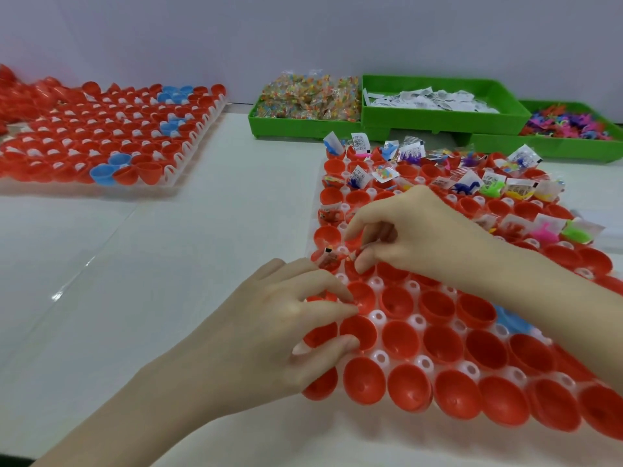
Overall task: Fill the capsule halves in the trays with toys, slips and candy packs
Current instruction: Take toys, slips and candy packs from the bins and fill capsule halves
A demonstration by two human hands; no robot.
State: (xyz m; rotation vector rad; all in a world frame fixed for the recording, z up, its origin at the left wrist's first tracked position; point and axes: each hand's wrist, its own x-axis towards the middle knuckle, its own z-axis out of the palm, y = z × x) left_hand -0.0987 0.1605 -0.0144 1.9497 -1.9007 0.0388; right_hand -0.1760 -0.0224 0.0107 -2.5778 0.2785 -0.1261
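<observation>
Head view: slip (328,257) left of right grip (362,251)

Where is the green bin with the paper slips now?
In the head view the slip bin stands at the far right of the table, between the candy pack bin and the toy bin.

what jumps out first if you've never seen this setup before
The near tray packed with red capsule halves fills the right foreground; its far rows hold toys and packets. Both hands work at its left edge: the left hand and the right hand, which pinches something small. Three green bins sit behind.
</observation>
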